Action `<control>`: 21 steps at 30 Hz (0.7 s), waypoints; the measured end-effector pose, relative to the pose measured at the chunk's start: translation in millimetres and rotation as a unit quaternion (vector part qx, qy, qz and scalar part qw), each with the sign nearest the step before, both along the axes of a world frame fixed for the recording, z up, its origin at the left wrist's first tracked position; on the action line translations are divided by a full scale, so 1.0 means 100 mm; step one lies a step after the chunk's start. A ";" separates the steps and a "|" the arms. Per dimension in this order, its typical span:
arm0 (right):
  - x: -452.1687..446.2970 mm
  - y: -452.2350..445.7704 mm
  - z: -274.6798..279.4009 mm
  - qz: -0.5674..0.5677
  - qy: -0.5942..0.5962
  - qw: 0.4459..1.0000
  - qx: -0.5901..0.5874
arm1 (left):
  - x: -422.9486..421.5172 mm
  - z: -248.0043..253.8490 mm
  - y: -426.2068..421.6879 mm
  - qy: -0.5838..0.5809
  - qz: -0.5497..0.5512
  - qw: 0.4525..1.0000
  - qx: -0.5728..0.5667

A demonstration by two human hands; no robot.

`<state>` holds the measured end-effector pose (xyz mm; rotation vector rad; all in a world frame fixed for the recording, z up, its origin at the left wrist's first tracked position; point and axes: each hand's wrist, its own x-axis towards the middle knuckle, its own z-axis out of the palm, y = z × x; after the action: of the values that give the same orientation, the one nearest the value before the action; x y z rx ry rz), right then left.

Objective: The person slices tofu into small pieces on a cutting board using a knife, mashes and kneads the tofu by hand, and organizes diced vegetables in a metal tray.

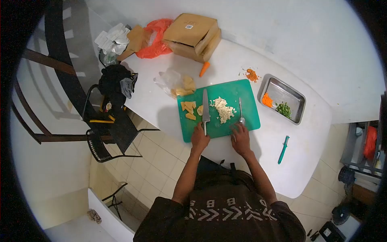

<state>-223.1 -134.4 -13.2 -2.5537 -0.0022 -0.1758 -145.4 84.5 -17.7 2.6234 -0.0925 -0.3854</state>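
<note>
White surface (268, 165), green board (250, 103): pale bits (223, 111) lie chopped mid-board, cutting apparently paused. Left hand (200, 139) at the knife (205, 108), right hand (241, 139) beside the spoon (240, 109), grips unclear; more slicing would need a firm hold.

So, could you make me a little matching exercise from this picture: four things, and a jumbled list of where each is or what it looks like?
1. knife
2. peeler
3. metal tray
4. carrot

A. holds orange bits and green bits
B. near the cardboard box
C. by the left hand
D. green, on the white table

Pairs: 1-C, 2-D, 3-A, 4-B
</note>
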 end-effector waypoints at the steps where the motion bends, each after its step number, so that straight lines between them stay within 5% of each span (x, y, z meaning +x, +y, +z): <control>1: -0.02 0.07 -0.01 0.016 0.011 1.000 -0.021 | -0.01 0.01 0.00 0.000 -0.001 1.000 0.002; 6: 0.08 0.33 -0.14 0.072 0.069 0.993 -0.060 | 0.01 0.04 0.06 0.011 0.011 1.000 -0.024; 14: 0.54 0.71 -0.42 0.147 -0.046 0.978 -0.140 | 0.07 0.11 0.19 0.033 0.003 0.999 -0.003; 21: 1.03 0.79 -0.42 0.136 -0.032 0.977 -0.162 | 0.09 0.23 0.23 0.049 0.013 0.999 -0.011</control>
<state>-119.8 -54.9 -54.9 -2.8338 -0.4370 -0.1626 -136.9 107.5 5.2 2.5774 -0.0305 -0.5003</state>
